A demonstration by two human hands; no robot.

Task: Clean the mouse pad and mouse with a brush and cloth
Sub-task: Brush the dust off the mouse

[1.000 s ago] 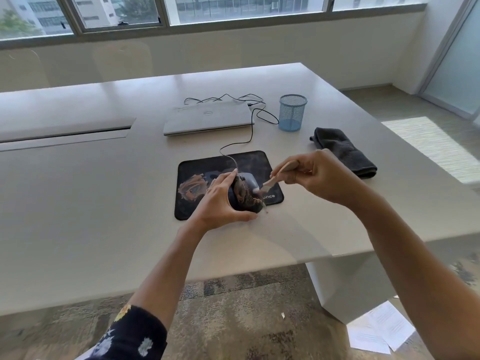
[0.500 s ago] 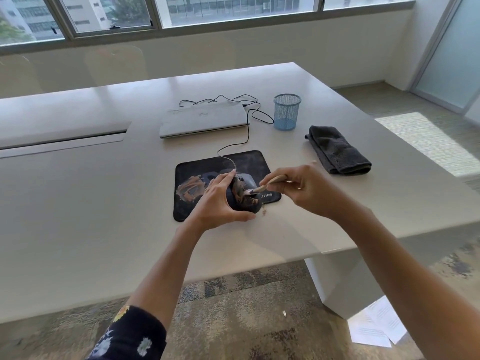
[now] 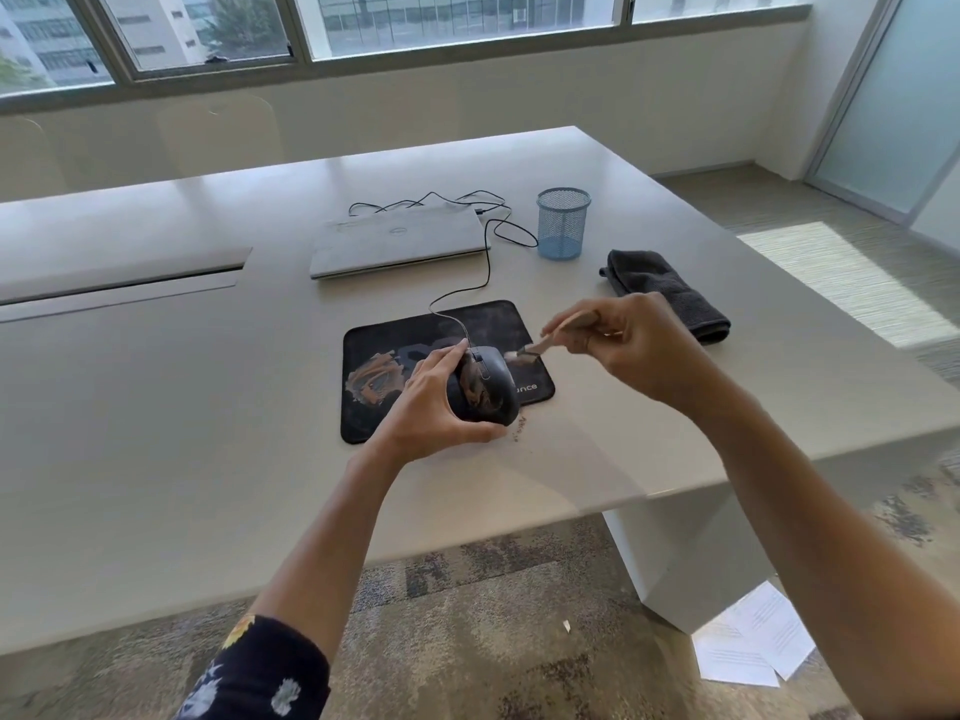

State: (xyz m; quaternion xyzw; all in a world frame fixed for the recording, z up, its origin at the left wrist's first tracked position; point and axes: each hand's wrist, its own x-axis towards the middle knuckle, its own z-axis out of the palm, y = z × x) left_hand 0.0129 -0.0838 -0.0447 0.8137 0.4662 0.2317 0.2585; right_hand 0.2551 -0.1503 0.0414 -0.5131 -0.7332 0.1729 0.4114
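My left hand (image 3: 434, 407) grips a black wired mouse (image 3: 485, 391) smeared with brown dirt, tilted up over the front right corner of a black mouse pad (image 3: 410, 330). The pad carries a brown smear on its left half. My right hand (image 3: 631, 345) pinches a small wooden-handled brush (image 3: 543, 345), whose bristles sit just right of the mouse's top, close to it. Brown crumbs (image 3: 518, 427) lie on the table beside the pad's front right corner. A folded dark grey cloth (image 3: 670, 291) lies on the table to the right, behind my right hand.
A closed silver laptop (image 3: 397, 240) lies behind the pad, with a black cable looping to the mouse. A blue mesh pen cup (image 3: 562, 223) stands right of the laptop. The white table (image 3: 156, 407) ends at a front edge near me. Papers (image 3: 753, 646) lie on the carpet.
The brush swept down across the mouse half a second ago and has now lifted back up and right, off the mouse. My left hand keeps hold of the mouse.
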